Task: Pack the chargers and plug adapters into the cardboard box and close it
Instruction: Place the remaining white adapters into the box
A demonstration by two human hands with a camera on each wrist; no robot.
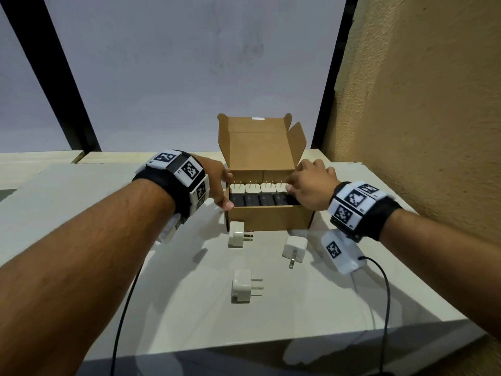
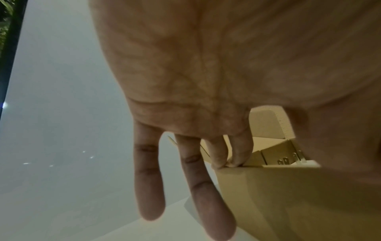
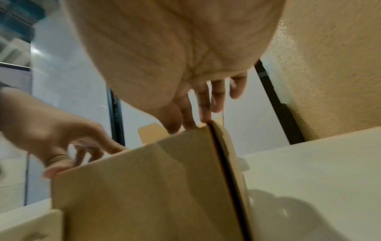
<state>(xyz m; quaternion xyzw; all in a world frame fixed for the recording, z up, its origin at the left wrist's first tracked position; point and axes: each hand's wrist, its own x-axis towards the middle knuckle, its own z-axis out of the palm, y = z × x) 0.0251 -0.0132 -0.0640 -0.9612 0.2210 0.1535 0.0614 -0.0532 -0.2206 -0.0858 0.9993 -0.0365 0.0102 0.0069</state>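
The brown cardboard box [image 1: 268, 219] stands open on the white table [image 1: 352, 294], its lid [image 1: 260, 147] upright at the back. Inside are a row of white plug adapters [image 1: 252, 188], prongs up, and a row of black chargers [image 1: 250, 200] in front of them. My left hand [image 1: 228, 190] rests on the box's left rim, thumb at the front corner; in the left wrist view two fingertips [image 2: 226, 163] sit on the box [image 2: 288, 195]. My right hand [image 1: 294, 180] reaches into the right end and hides what is under it. Three white adapters [image 1: 238, 234] [image 1: 295, 248] [image 1: 242, 286] lie loose in front.
A rough tan wall [image 1: 420, 131] runs close along the table's right side. Black cables [image 1: 127, 308] [image 1: 385, 294] trail from both wrists across the table. The box's right side flap [image 1: 296, 142] stands up beside my right hand. The table's front edge [image 1: 271, 346] is near me.
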